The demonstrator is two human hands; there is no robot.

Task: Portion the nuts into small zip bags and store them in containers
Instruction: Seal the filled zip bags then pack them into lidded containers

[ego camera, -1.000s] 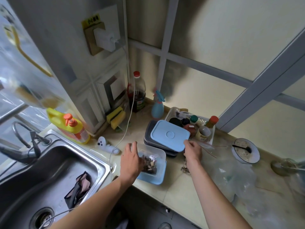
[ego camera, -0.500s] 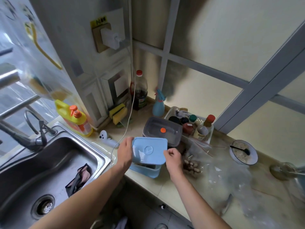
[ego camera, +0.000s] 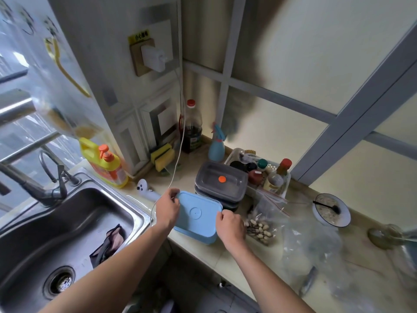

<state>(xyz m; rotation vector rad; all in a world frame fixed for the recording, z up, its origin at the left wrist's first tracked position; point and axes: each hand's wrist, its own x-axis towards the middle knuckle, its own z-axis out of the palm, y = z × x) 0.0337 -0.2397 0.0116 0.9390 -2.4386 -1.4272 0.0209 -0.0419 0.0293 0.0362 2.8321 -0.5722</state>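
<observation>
The blue lid has come down since a moment ago: it was held tilted above the blue container and now lies flat on it, covering the opening. The fingers of the left hand curl over the lid's left edge, thumb near the far corner; the fingers of the right hand are bent onto its right edge, pinching the rim. That single container sits at the front edge of the bench, between the two hands. Just behind it, two dark grey containers are stacked, the top lid bearing one orange dot. Just right of the right hand lies one clear zip bag of nuts, with loose clear plastic spread beyond it. To the left is one steel sink with a dark cloth in it.
</observation>
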